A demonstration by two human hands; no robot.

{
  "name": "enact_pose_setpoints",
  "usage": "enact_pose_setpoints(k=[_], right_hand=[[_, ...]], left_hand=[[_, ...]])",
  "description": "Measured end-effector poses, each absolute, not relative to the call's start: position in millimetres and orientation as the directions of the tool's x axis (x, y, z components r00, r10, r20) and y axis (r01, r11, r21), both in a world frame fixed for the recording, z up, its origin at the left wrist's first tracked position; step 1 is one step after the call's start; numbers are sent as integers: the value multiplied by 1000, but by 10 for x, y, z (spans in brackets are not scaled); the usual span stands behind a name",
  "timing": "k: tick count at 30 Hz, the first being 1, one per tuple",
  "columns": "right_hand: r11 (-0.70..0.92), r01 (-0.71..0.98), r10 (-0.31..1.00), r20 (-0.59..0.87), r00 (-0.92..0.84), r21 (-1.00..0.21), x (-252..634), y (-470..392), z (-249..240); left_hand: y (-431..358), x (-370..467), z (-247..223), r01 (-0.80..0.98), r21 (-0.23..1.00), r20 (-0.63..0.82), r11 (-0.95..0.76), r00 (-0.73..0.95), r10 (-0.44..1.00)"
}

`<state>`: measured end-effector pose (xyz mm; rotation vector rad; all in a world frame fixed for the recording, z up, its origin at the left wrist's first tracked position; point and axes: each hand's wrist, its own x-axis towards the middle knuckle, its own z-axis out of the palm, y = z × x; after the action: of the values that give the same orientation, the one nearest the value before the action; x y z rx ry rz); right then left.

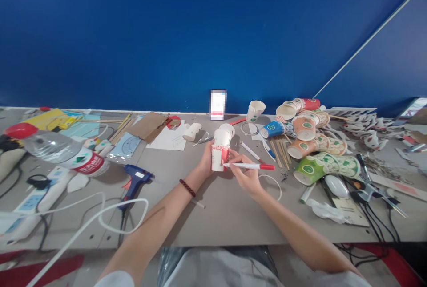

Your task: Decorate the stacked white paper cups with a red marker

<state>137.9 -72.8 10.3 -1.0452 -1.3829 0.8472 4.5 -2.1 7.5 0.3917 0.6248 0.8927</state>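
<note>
My left hand [206, 160] is wrapped round the left side of a white paper cup [217, 159] with a red pattern and a red patch. More white cups [224, 135] are joined to its far end. In my right hand [246, 177] is a red and white marker [255, 166], held in a pinch. Its tip points left and meets the red patch on the cup, and its red end sticks out to the right.
A water bottle [63, 149], a blue glue gun [136, 182] and white cables lie left. Coloured paper cups [308, 169], wooden sticks [280, 153] and a white mouse [336, 186] are right. A phone [218, 104] leans on the blue wall behind.
</note>
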Motion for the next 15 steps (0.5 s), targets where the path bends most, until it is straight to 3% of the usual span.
enact_pose_setpoints(k=[15], right_hand=[[336,127,936,346,64,-933,1375,-729,108]], left_hand=[[-15,48,69,-620,525,-352,583,466,812]])
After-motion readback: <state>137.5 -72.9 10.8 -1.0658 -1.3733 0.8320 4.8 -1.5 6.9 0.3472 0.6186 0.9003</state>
